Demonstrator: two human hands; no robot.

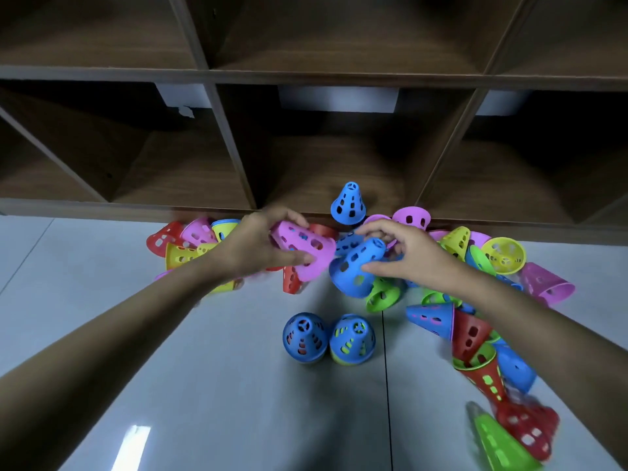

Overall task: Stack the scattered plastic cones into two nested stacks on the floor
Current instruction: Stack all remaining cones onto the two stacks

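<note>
On the grey floor [204,368], in front of a dark wooden shelf unit [238,164], perforated plastic cones in many colours lie scattered along the shelf's foot. The left hand [258,246] grips a pink cone [302,253] that lies sideways with its wide rim pointing down and to the right. Its fingers [289,215] curl over the top and the thumb presses the near side. Just beside it, the right hand [407,256] holds a tilted blue cone [353,270]. Its fingers [373,229] wrap the narrow end and the thumb lies along the wall. The rims of the two held cones are very close; whether they touch cannot be told.

Nearer the person, two upright stacks stand side by side, each capped in blue. The left stack [305,336] shows red through its holes, and the right stack [353,339] shows yellow-green. A lone blue cone [349,202] stands upright at the front of the lowest middle compartment. Loose cones [183,243] lie beyond the left hand. More cones [503,256] lie around the right arm, and those at the lower right are blurred.
</note>
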